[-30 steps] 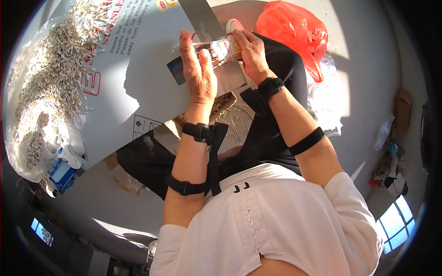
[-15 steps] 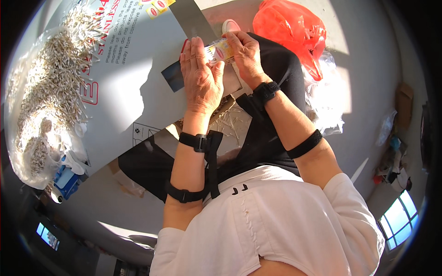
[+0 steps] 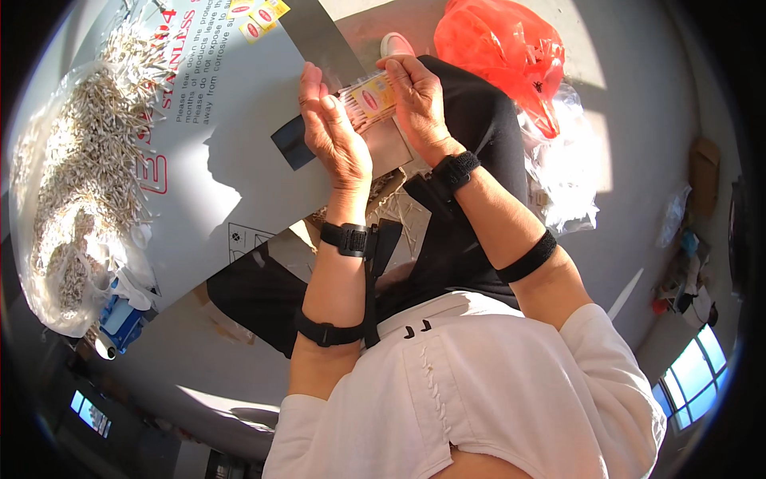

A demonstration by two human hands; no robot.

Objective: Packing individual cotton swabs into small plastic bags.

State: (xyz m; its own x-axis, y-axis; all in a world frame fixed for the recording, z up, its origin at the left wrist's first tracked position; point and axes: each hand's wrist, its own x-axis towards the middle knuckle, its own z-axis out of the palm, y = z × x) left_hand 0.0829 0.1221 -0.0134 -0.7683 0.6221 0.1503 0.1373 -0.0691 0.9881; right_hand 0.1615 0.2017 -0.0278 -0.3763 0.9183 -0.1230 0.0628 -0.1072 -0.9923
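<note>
A small clear pack of cotton swabs with a yellow and red label is tilted above my lap. My right hand grips its right end between thumb and fingers. Beside the pack's left end, my left hand is open with its fingers stretched upward. Its thumb is close to the swab tips; whether it touches them I cannot tell. Below my hands, a cardboard box holds loose swabs, partly hidden by my left wrist. A large heap of loose cotton swabs lies in a clear plastic bag at the left.
A grey printed board forms the work surface at left, with several yellow label cards at its far side. At the far right are a red plastic bag and white plastic wrapping. A blue package sits at the near left.
My left hand has tipped outward and come away from the label, exposing more of the pack. The pack and my right hand have shifted slightly left. Another yellow card shows at the top.
</note>
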